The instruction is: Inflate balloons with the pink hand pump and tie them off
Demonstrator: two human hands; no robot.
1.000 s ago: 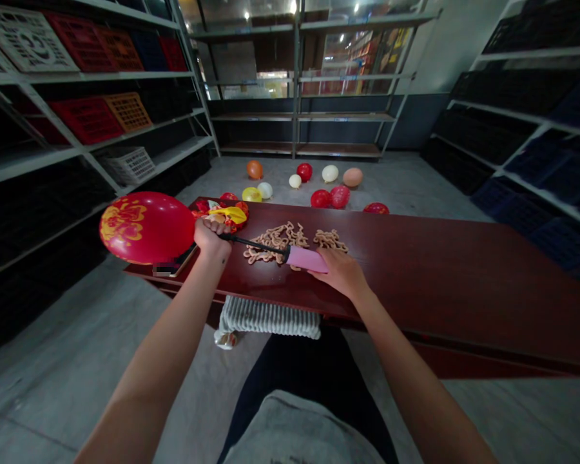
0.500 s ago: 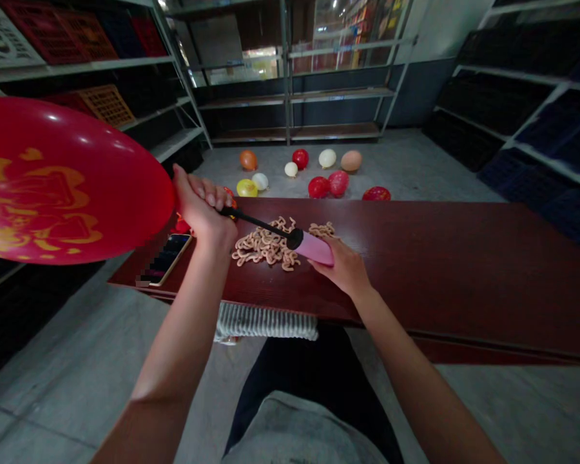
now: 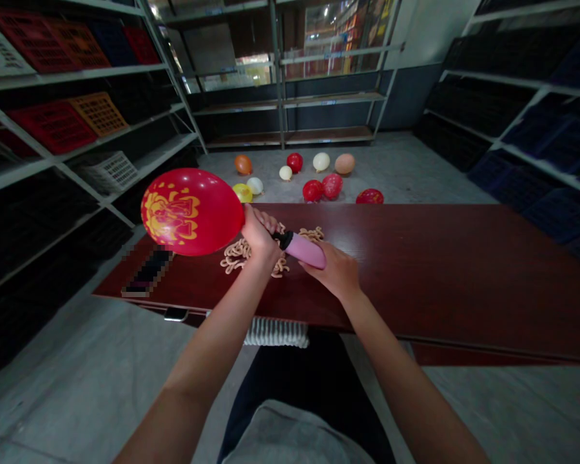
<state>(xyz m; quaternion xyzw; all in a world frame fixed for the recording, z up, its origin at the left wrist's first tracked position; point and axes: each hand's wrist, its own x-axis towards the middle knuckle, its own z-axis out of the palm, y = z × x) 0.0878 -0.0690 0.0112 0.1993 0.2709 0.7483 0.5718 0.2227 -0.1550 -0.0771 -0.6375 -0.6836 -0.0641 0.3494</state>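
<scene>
A red balloon [image 3: 196, 212] with a yellow printed pattern is inflated on the left. Its neck end disappears into my left hand [image 3: 261, 229], which is wrapped round it and the black end of a hand balloon pump; the nozzle is hidden. My right hand [image 3: 336, 270] grips the pump's pink barrel [image 3: 307, 251]. Only a short stretch of black shaft [image 3: 283, 240] shows between the hands. Below the pump, tan curly long balloons [image 3: 236, 256] lie heaped on the table, partly covered by my left hand and wrist. A smaller tan bunch [image 3: 314, 234] lies just behind the pump.
A dark red-brown table [image 3: 439, 270] spans the front, with a partly pixelated phone [image 3: 149, 270] at its left. Several inflated balloons, one of them orange [image 3: 243, 164], rest on the floor beyond. Shelves with crates [image 3: 94, 116] stand left and right; a grey striped cloth [image 3: 276, 333] hangs below the table edge.
My hands have come closer together, and the black shaft has slid mostly into the pink barrel. The red balloon has shifted right with my left hand and appears smaller in view.
</scene>
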